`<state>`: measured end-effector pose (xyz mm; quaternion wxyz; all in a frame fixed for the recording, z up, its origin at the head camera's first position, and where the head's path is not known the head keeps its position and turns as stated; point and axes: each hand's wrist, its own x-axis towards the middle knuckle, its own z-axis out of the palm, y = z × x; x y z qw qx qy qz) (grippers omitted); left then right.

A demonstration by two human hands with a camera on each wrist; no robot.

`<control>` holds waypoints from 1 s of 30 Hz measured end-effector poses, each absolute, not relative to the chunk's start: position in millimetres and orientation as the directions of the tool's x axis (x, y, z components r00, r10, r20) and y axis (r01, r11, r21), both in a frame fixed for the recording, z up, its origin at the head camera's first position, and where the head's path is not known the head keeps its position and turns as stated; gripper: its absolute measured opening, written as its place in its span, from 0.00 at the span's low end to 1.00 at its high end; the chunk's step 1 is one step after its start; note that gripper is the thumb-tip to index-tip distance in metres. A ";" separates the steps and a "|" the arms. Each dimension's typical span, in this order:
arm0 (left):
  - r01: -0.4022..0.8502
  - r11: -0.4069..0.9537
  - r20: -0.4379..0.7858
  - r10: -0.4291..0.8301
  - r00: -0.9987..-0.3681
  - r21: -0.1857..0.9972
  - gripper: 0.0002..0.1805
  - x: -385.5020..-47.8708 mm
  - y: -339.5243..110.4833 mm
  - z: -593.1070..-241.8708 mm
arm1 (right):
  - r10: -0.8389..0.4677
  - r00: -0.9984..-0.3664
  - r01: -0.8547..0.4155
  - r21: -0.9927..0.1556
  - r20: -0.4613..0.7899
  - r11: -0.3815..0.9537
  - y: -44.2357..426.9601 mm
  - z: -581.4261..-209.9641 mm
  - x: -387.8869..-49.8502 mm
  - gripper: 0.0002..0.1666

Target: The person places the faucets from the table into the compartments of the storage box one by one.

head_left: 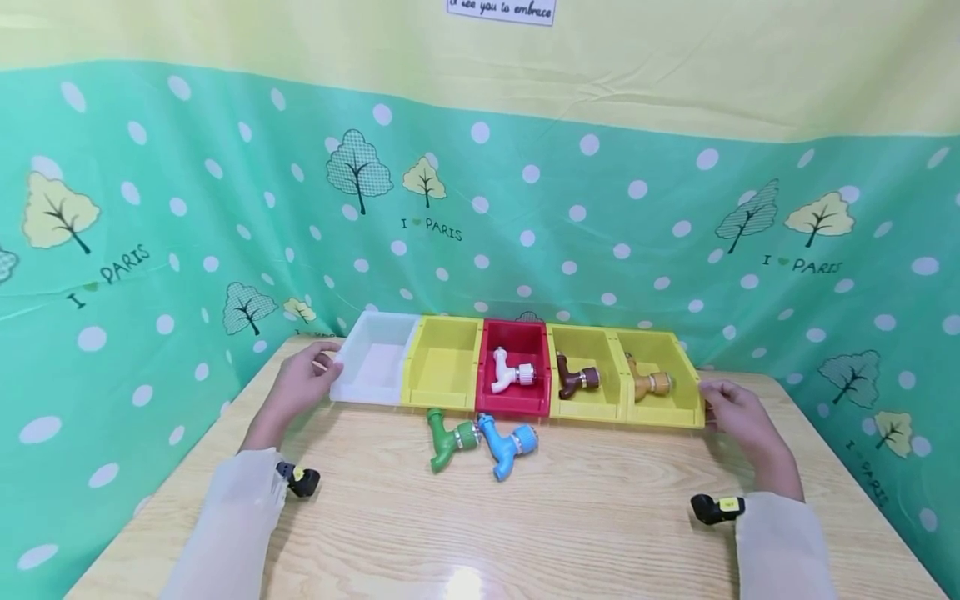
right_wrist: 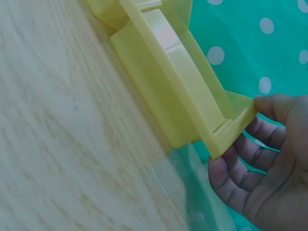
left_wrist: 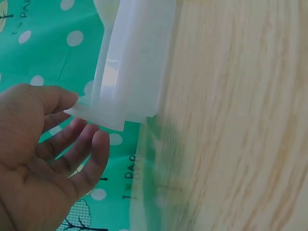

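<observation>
“Pinching the white bin (head_left: 367, 393) by its outer edge, is that the left hand (head_left: 302, 382)?”

“Yes. Its thumb and index finger close on that edge, while the remaining fingers bend loosely below it.”

“What stands to the right of those fingers?”

“The white bin first, then, side by side with it, the first yellow bin (head_left: 441, 396).”

“And in front of the bins?”

“A green tap (head_left: 447, 439), then a blue tap (head_left: 507, 446) just beside it. Both lie on the table (head_left: 600, 517), well apart from the fingers of either hand.”

“Go on, further from the left fingers.”

“About midway between the two sets of fingers, the red bin (head_left: 513, 403) holds a white tap (head_left: 515, 374). Next comes the second yellow bin (head_left: 585, 408), with a dark brown tap (head_left: 576, 381) inside. Then the last yellow bin (head_left: 663, 414), right beside the fingers of the right hand (head_left: 742, 414), with an ochre tap (head_left: 648, 383) lying in it.”

“How are those fingers set?”

“They grip the outer edge of the last yellow bin, thumb at one corner and the other fingers bent along it.”
</observation>
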<state>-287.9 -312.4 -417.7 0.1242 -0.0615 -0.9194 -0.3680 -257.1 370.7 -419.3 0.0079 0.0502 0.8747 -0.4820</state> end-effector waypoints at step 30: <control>0.776 0.622 0.521 0.700 -0.488 -0.109 0.11 -272.0 -245.7 -393.6 | 0.049 -0.995 0.096 -0.850 -0.082 0.518 375.0 -420.2 -258.5 0.38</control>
